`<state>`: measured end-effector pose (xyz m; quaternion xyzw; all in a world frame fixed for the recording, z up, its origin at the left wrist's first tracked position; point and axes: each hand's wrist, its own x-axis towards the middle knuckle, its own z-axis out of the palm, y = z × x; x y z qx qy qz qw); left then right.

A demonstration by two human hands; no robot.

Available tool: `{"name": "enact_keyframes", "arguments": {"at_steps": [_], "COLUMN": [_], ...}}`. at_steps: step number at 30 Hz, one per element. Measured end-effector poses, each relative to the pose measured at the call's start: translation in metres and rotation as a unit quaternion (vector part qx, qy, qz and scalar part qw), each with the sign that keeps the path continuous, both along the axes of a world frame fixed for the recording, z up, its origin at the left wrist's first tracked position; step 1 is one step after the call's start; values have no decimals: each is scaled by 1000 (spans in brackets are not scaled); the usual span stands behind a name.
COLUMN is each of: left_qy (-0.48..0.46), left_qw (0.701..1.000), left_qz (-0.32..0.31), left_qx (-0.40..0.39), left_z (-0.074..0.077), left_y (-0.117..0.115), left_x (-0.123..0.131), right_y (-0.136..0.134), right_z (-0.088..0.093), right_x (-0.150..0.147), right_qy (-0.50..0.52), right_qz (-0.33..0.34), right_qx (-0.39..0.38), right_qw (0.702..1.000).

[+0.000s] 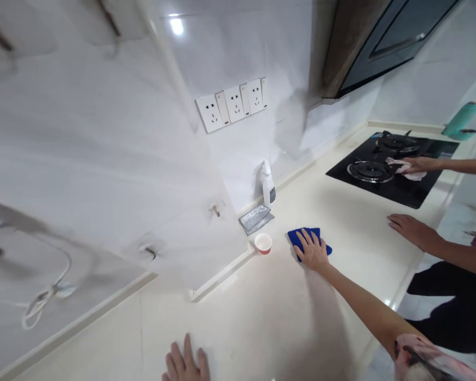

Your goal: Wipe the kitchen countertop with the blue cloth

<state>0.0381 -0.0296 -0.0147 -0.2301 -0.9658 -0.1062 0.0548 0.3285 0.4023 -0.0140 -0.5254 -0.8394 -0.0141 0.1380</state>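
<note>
My right hand (314, 255) lies flat on a folded dark blue cloth (327, 248) on the cream countertop (238, 323). Its fingers are spread over the cloth, pressing it from above. At the bottom edge of the view, my left hand (185, 366) rests on the counter with fingers apart and holds nothing; its wrist is cut off. To the left of the blue cloth stands a small red and white cup (263, 243). Behind the cup are silvery grey folded cloths (255, 218) and a white spray bottle (268, 186) against the wall.
On the right, another person's hand (416, 165) holds a pale pink cloth (414, 174) on the black gas hob (341, 172). That person's other hand (414, 232) leans on the counter. Wall sockets (235, 104), a range hood (396, 45) and a wall corner (222, 280) border the counter.
</note>
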Motion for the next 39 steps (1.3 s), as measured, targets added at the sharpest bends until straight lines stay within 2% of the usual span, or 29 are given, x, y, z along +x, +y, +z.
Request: {"name": "enact_keyframes", "arguments": {"at_steps": [4,8,12,18,21,23,25,28,31,34,36,39], "left_qy": [-16,-13,-31,-66,-91,-112,-120,-120,-180,-248,-257,-253], "left_qw": [999,999,999,997,992,980,969,966,964,952,946,937], "left_qz": [-9,-12,-16,-28,-68,-129,-175,-185,-146,-113,-120,-143], "left_qx": [-31,-37,-30,11,57,101,129,131,130,139,159,194], "left_z": [7,2,3,9,4,-1,-5,-5,-1,3,3,4], "left_y": [1,1,1,-5,-10,-15,-22,-31,-28,-13,-6,-8], "left_x": [0,5,10,10,20,33,46,62,70,72,69,49], "right_y": [-73,-150,-213,-293,-328,-342,-344,-329,-316,-318,-323,-327], "right_z": [-12,-24,-30,-28,-21,-11,0,5,-9,-31,-47,-68], "right_x": [12,-2,-34,-91,-115,-128,-132,-110,-55,4,31,47], "right_qy": [15,56,90,63,57,74,133,292,383,382,369,330], "right_qz": [0,36,91,210,243,269,287,253,184,136,142,193], "right_qx": [20,13,-5,-49,-80,-119,-167,-202,-194,-191,-166,-110], "right_qw": [1000,998,992,974,965,953,934,900,884,894,904,917]}}
